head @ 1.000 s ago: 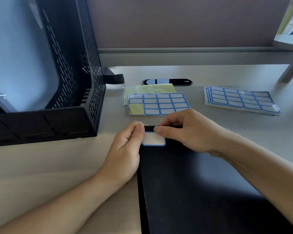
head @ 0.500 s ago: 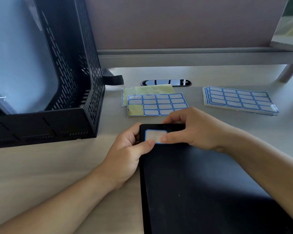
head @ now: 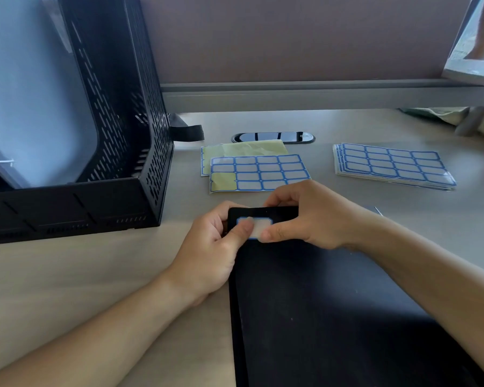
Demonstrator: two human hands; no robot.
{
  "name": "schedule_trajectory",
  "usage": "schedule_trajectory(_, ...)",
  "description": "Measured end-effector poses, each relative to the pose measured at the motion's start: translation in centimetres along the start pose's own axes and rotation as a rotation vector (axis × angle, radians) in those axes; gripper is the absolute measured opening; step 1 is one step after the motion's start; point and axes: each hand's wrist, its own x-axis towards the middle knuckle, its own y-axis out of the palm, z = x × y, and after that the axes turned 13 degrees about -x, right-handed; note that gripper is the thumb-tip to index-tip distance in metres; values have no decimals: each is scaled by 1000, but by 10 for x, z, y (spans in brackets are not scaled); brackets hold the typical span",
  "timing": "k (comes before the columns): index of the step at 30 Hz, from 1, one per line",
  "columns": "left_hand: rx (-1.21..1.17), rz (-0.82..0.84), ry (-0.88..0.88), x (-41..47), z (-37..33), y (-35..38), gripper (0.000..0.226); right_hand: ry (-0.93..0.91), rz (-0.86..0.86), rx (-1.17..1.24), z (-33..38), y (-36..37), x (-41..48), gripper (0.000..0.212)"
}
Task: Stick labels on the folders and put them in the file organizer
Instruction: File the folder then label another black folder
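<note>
A black folder (head: 333, 317) lies flat on the desk in front of me. A white label with a blue border (head: 259, 226) sits on its far left corner. My left hand (head: 215, 247) grips that corner, its thumb pressing on the label's left half. My right hand (head: 305, 216) holds the folder's top edge, its thumb pressing the label's right end. The black mesh file organizer (head: 118, 152) stands at the left with a pale blue folder (head: 34, 93) inside.
A part-used label sheet (head: 259, 171) lies just beyond my hands, over a yellow backing sheet (head: 252, 148). A stack of label sheets (head: 391, 166) lies at the right. A cable grommet (head: 274, 137) and a grey shelf rail (head: 319, 93) sit behind.
The label went from hanging off the folder's top edge to lying flat on its corner. My left thumb has slid up onto the label, and both thumbs now press it.
</note>
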Motion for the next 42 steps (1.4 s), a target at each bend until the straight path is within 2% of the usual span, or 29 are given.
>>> schedule_trajectory(3,30,11,19,-1,-1,1,9,50,-67,-37,-2,5,3,53)
schedule_trajectory(6,13,14,-1,-1,-2,1,11,74,-101,-10,-4,7,4,54)
schedule_trajectory(8,-25,50,-25,0,-4,0,21,70,-109,-12,-4,5,4,47)
schedule_trajectory(11,-16,95,-13,-1,-5,-1,30,52,-23,63,-4,0,3,38)
schedule_trajectory(15,55,78,13,0,-4,-2,13,18,54,127,-6,-5,2,30)
schedule_trajectory(19,105,81,33,-1,-6,2,16,35,-50,158,-4,-1,1,11)
schedule_trajectory(23,114,50,24,-2,-5,1,14,30,-121,139,-2,5,2,12)
schedule_trajectory(27,109,-52,39,-4,-6,5,5,17,-45,157,0,4,1,12)
schedule_trajectory(29,183,-81,42,-1,-6,4,18,13,-13,123,1,3,1,15)
schedule_trajectory(31,204,-99,35,1,-6,4,22,3,12,64,1,2,1,20)
schedule_trajectory(35,198,-116,24,3,-2,0,17,-18,79,11,2,-1,-2,29)
schedule_trajectory(40,106,-93,1,2,-6,3,18,-15,25,4,3,2,-1,28)
schedule_trajectory(42,67,-58,-30,2,-8,2,27,6,0,26,2,1,-1,28)
